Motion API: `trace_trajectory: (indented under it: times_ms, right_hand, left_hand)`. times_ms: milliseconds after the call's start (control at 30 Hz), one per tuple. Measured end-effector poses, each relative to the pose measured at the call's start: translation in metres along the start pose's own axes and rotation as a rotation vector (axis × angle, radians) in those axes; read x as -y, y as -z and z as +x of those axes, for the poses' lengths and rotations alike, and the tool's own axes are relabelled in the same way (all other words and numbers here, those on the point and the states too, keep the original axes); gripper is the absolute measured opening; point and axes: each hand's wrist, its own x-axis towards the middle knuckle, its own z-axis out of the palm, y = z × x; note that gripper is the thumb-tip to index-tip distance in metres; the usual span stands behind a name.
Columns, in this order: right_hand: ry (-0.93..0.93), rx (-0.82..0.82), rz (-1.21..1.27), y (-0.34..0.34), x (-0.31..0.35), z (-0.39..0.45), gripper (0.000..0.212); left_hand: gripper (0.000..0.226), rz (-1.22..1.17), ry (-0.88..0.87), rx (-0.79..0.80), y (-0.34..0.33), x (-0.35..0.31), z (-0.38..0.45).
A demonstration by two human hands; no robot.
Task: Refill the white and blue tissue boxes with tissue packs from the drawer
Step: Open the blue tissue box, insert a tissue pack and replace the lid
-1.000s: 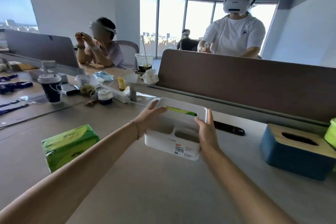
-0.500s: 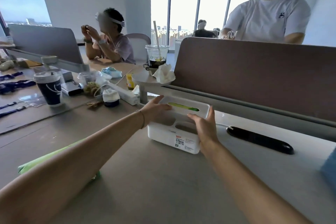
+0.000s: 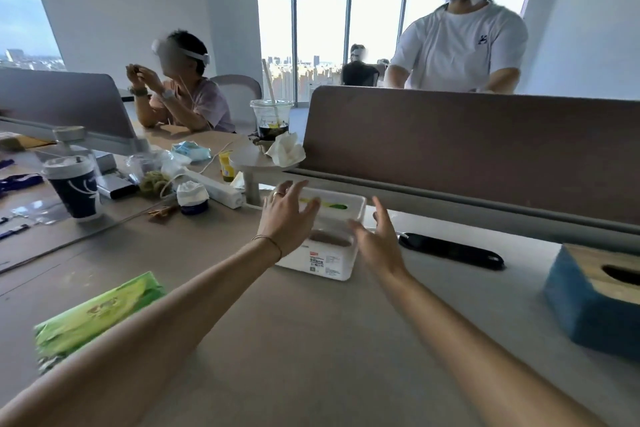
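A dark paper cup (image 3: 74,187) stands at the desk's left; a black wrist rest (image 3: 452,250) lies beneath the brown divider (image 3: 467,146).

Bright windows (image 3: 322,45), white walls (image 3: 138,3), brown desk divider (image 3: 467,135)

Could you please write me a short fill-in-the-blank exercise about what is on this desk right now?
1. Both hands hover open over the ____ tissue box.
2. The tissue pack on the desk is ____ in colour.
3. The blue tissue box lies beside the person's ____ arm.

Missing words: white; green; right
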Motion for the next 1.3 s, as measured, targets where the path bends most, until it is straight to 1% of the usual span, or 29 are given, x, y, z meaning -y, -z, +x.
trace_trajectory:
  times_ms: [67, 133, 200, 267, 367, 400, 500, 600, 667, 767, 833, 967, 1033, 1133, 1300]
  right_hand:
    - [0.094, -0.028, -0.058, 0.031, 0.004, -0.027, 0.066]
    - [0.194, -0.087, -0.15, 0.066, 0.002, -0.053, 0.06]
    - [0.247, -0.16, -0.214, 0.102, -0.004, -0.078, 0.058]
    - [0.252, -0.234, -0.271, 0.139, -0.012, -0.101, 0.058]
    - [0.265, -0.361, -0.349, 0.197, -0.024, -0.122, 0.054]
    - [0.261, -0.412, -0.368, 0.215, -0.027, -0.127, 0.052]
    - [0.198, -0.539, -0.37, 0.268, -0.037, -0.138, 0.048]
    - [0.1, -0.621, -0.348, 0.313, -0.046, -0.141, 0.048]
    - [0.046, -0.618, -0.34, 0.334, -0.051, -0.136, 0.051]
    - [0.036, -0.642, -0.352, 0.35, -0.058, -0.124, 0.052]
    - [-0.002, -0.662, -0.282, 0.356, -0.063, -0.116, 0.048]
    - [-0.06, -0.554, -0.19, 0.358, -0.074, -0.107, 0.035]
    - [-0.065, -0.53, -0.176, 0.355, -0.072, -0.107, 0.033]
    - [-0.063, -0.48, -0.159, 0.346, -0.06, -0.113, 0.038]
    - [0.014, -0.342, -0.237, 0.314, -0.027, -0.146, 0.042]
  left_hand:
    - [0.053, -0.156, -0.045, 0.004, -0.009, -0.032, -0.028]
    - [0.051, -0.313, -0.095, 0.05, -0.025, -0.064, -0.056]
    - [0.043, -0.382, -0.14, 0.092, -0.047, -0.096, -0.082]
    - [0.041, -0.46, -0.155, 0.162, -0.073, -0.125, -0.102]
    - [0.054, -0.58, -0.165, 0.283, -0.112, -0.164, -0.123]
    - [0.053, -0.621, -0.147, 0.317, -0.125, -0.177, -0.128]
    - [0.037, -0.729, -0.084, 0.39, -0.161, -0.212, -0.139]
    - [0.036, -0.811, -0.04, 0.429, -0.193, -0.24, -0.145]
    - [0.04, -0.824, -0.031, 0.485, -0.212, -0.254, -0.146]
    - [0.052, -0.797, -0.034, 0.561, -0.241, -0.266, -0.143]
    - [0.057, -0.779, -0.025, 0.584, -0.254, -0.272, -0.141]
    - [0.056, -0.789, -0.031, 0.588, -0.267, -0.279, -0.142]
    - [0.053, -0.792, -0.037, 0.585, -0.265, -0.28, -0.142]
    - [0.048, -0.788, -0.037, 0.581, -0.251, -0.273, -0.142]
    - [0.047, -0.777, -0.053, 0.534, -0.192, -0.246, -0.156]
